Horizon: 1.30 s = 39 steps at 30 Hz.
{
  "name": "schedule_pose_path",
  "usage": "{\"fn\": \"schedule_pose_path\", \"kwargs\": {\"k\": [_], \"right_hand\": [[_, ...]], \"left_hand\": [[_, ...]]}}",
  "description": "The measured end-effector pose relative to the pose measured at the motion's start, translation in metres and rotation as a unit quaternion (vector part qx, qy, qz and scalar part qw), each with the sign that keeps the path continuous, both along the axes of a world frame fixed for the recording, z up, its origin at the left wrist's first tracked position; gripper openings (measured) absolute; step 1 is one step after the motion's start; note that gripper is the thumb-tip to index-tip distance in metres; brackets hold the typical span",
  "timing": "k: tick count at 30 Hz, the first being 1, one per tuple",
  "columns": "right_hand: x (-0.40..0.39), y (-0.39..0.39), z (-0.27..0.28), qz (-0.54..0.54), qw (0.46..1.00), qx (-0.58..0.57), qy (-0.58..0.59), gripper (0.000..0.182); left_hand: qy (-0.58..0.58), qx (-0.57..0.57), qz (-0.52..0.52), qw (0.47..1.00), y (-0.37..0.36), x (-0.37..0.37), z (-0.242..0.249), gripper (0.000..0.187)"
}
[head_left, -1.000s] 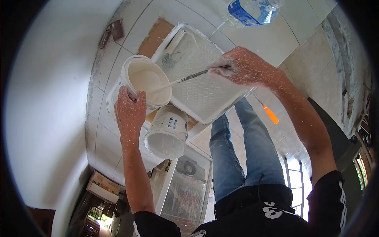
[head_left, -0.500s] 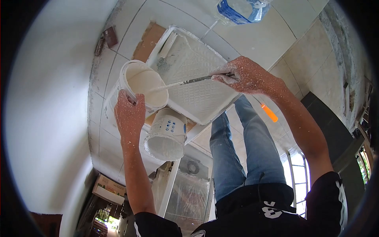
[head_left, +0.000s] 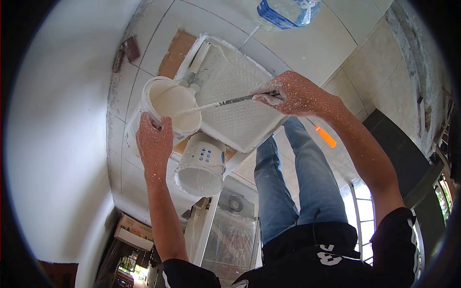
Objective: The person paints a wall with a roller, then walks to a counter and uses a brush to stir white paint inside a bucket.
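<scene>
My left hand [head_left: 154,141] is closed on the near rim of a white bucket [head_left: 137,122], which is tilted toward a paint tray [head_left: 249,110]. White paint [head_left: 170,103] fills much of the bucket's mouth. At the rim on the tray side, a white blob of paint [head_left: 193,88] shows. My right hand [head_left: 283,94] pinches a thin dark stick [head_left: 235,100] whose far end is coated white and dips into the paint. The tray has a ridged, white-smeared surface. Both hands are speckled with white.
A second white bucket [head_left: 200,161] lies beside the tray, its mouth toward me. Cardboard [head_left: 176,53] sticks out beneath the tray. A clear plastic bottle [head_left: 288,13] with a blue label stands beyond. An orange-handled tool [head_left: 325,137] is right of my legs; a wall [head_left: 62,120] rises left.
A white blob of paint has appeared at the bucket's rim over the tray. The bucket, both hands and the stick sit slightly further left in view; both grips are unchanged.
</scene>
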State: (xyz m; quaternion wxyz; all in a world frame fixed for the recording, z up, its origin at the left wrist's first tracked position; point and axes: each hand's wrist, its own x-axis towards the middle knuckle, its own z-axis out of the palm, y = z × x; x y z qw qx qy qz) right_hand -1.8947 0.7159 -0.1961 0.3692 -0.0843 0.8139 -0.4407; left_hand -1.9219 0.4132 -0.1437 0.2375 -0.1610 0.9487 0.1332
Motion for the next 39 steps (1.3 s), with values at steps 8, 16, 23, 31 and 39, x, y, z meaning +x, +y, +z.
{"fn": "schedule_pose_path", "kwargs": {"k": [8,16,23,31,39], "right_hand": [[0.001,0.000,0.002,-0.002,1.000,0.001,0.012,0.027],[0.000,-0.006,0.010,-0.007,1.000,0.003,0.014,0.026],[0.023,0.011,0.011,-0.041,0.998,0.002,0.047,0.025],[0.057,0.034,0.043,-0.134,0.986,0.034,-0.089,0.025],[0.084,0.041,0.047,-0.182,0.972,0.061,-0.133,0.025]], "left_hand": [[-0.001,-0.004,0.001,1.000,-0.001,-0.001,0.005,0.026],[0.004,0.004,0.008,1.000,-0.007,0.000,0.008,0.023],[0.010,0.004,0.010,1.000,-0.013,0.002,0.007,0.024],[0.016,0.023,0.024,0.999,-0.016,0.003,0.009,0.023],[0.020,0.029,0.026,0.999,-0.021,0.004,0.010,0.024]]}}
